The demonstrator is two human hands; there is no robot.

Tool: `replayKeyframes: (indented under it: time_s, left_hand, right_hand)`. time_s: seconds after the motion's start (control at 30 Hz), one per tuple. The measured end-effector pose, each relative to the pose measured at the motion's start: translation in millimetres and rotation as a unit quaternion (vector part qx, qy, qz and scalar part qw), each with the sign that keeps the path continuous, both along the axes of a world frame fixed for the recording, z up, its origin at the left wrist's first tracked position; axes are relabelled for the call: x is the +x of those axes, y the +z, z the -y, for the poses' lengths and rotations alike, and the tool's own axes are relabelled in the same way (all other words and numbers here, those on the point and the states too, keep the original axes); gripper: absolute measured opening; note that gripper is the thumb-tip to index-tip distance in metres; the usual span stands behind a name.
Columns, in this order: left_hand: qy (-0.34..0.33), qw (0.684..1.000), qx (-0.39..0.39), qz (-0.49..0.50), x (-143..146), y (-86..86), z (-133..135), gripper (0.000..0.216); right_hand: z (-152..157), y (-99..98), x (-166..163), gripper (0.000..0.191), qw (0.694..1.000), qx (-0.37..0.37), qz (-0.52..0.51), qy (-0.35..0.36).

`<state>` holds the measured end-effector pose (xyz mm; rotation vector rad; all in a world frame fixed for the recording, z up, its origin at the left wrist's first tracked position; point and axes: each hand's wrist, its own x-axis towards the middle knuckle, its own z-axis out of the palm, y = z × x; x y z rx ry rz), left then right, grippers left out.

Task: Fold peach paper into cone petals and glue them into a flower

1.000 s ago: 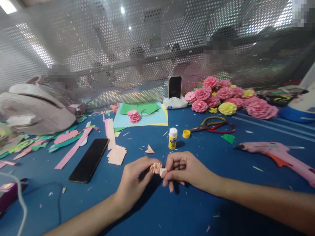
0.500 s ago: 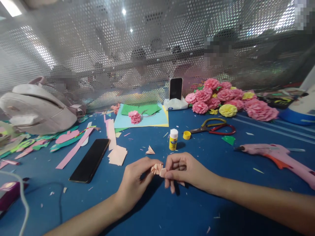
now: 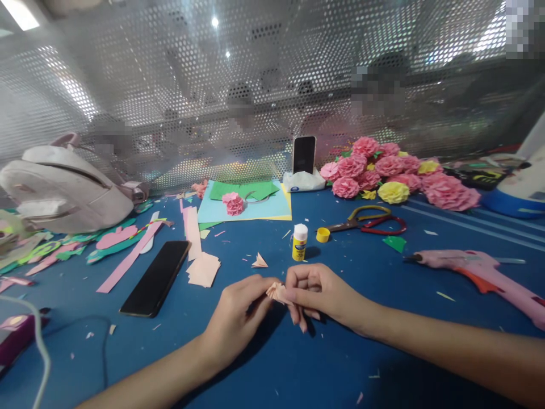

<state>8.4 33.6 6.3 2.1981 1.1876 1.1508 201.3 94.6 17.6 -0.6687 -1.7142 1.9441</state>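
Observation:
My left hand [image 3: 236,321] and my right hand [image 3: 317,292] meet over the blue table [image 3: 272,363], both pinching one small folded piece of peach paper [image 3: 276,292] between thumb and fingertips. The paper is pleated and mostly covered by my fingers. A glue stick [image 3: 300,242] stands uncapped just behind my hands, its yellow cap [image 3: 322,234] lying beside it. A small folded peach triangle [image 3: 259,261] lies a little to the left of the glue stick.
A black phone [image 3: 155,278] lies flat at left by a stack of peach paper squares [image 3: 203,268]. Scissors [image 3: 368,220], a pink glue gun [image 3: 477,267], a heap of pink and yellow paper flowers [image 3: 392,173], a propped phone [image 3: 304,154] and a bag [image 3: 59,187] ring the work area.
My hands have closed in on each other, and the peach paper between them is pressed tighter and shows less. Everything on the table stays put.

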Motion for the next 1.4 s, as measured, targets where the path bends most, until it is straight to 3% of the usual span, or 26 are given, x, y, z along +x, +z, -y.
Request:
replayKeyframes:
  time_s: [0.53,0.73,1.0,1.2,1.4]
  left_hand:
    - [-0.009,0.999,-0.048,-0.007,4,1.9,3,0.025]
    - [-0.012,0.989,-0.14,0.047,10,6.2,3,0.031]
    - [-0.065,0.96,-0.247,0.11,8,5.1,-2,0.033]
    - [-0.104,0.94,-0.284,0.155,6,5.7,-7,0.039]
    - [-0.098,0.935,-0.298,0.166,11,11.8,-7,0.042]
  right_hand:
    - [2,-0.3,-5,0.034,1.0,0.014,0.016,-0.015]
    - [0,-1.2,-5,0.032,0.998,0.038,0.035,-0.031]
    - [-6,0.4,-3,0.032,0.994,0.069,0.055,-0.06]
    - [-6,1.1,-3,0.033,0.993,0.095,0.047,-0.06]
    - [-4,-0.9,-1,0.035,0.987,0.126,0.065,-0.079]
